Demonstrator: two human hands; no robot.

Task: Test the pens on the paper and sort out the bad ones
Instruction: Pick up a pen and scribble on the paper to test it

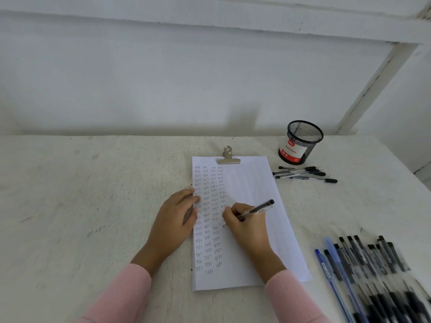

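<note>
The right hand has its fingers curled round a clear-barrelled ballpoint pen in a writing grip, with the black-capped rear end angled up and to the right. The writing tip is hidden behind the fingers, so contact with the page cannot be confirmed. The left hand lies flat, fingers nearly straight and holding nothing, with its fingertips pressing the left edge of the sheet of paper. The sheet lies on the white table, held at its top by a metal bulldog clip. Its left half carries columns of small handwritten words, too small to read with certainty. A black mesh pen cup stands beyond the sheet's top right corner; its label is only partly legible and its interior cannot be made out. Just in front of it lies a small group of pens, overlapping, count uncertain. At lower right a heap of pens is blurred and cut off by the frame edges, with blue pens on its left side. Pink sleeves cover both forearms.
</note>
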